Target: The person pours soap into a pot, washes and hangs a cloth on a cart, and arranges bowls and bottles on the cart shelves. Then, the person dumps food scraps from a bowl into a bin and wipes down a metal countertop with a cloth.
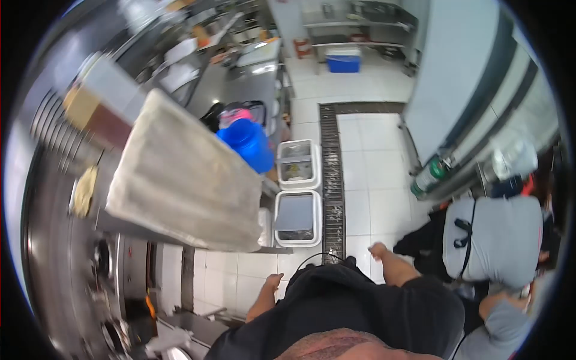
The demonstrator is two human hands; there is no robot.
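My left hand [274, 281] hangs low at my side over the white floor tiles, nearest to the steel table's end. My right hand [377, 250] is held out on the other side, near the floor drain grate [332, 174] and beside black cloth. Nothing shows in either hand; the fingers are too small and partly turned away to read. In front of my left side lies a large, worn, pale slab-like board [186, 174]. Past its far edge stands a blue plastic container [249, 143]. Two white bins [318, 237] with grey covers sit beside the drain.
At right, a grey padded bundle [495, 240] with a black strap sits close to another person's grey sleeve [509, 321]. A green cylinder [431, 177] stands by a tall pale cabinet [453, 78]. Steel cooking equipment lines the left. A blue-and-white box [343, 62] is at the back.
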